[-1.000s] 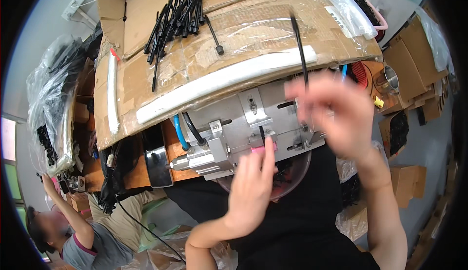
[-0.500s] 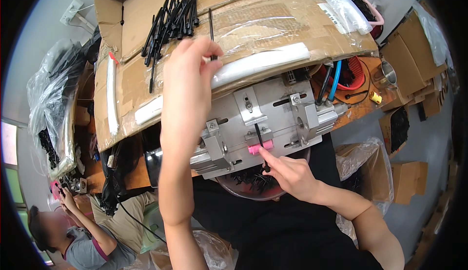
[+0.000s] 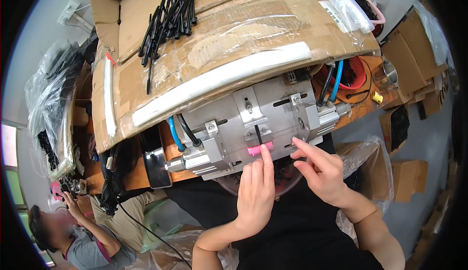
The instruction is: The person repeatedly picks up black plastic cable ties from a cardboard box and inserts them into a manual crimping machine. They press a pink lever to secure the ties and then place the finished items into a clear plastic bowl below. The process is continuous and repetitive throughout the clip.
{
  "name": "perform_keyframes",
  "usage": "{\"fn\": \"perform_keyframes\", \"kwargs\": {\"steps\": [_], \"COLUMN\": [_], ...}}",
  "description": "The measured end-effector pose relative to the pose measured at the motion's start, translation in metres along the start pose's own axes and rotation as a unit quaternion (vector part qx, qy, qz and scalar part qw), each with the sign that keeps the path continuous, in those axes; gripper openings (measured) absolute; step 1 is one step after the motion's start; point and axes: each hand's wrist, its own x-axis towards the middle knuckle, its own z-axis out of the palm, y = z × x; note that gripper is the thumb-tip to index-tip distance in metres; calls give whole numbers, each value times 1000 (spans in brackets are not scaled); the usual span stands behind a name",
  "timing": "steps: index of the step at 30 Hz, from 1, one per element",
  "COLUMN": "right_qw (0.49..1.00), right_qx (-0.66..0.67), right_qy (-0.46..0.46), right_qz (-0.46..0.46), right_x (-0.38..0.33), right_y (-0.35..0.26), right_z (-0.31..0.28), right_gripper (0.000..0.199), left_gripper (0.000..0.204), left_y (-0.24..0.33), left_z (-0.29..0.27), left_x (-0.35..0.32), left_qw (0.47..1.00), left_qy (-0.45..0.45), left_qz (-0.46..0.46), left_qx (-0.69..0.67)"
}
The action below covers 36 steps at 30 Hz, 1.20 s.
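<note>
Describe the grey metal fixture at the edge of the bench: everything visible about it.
The metal fixture is a pale grey plate of bare machined metal with slots and bolted brackets. A boxy cylinder sits at each end, fed by blue and black hoses. It lies tilted at the bench edge, partly under the cardboard sheet. A thin black pin stands in its centre above a pink block. The left hand touches that block with its index fingertip; the right hand points at the front edge.
</note>
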Motion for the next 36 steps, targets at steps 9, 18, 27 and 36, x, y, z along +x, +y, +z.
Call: {"fn": "perform_keyframes", "kwargs": {"steps": [9,18,27,36], "right_qw": [994,906,842,845], "right_qx": [-32,-233,-254,-196], "right_qy": [-11,-87,-278,-83], "right_qz": [-106,-341,-387,-491], "right_x": [49,340,339,300], "right_y": [-18,-52,-19,24], "right_z": [-16,95,65,-9], "right_gripper": [51,40,33,27], "left_gripper": [66,22,19,18], "left_y": [-18,-161,-163,-131], "left_z": [-36,-117,-130,-122], "left_x": [14,128,125,158], "left_qw": [994,977,984,983], "left_qy": [-3,188,87,130], "left_qz": [7,-100,-96,-6], "left_qx": [-109,35,-121,-127]}}
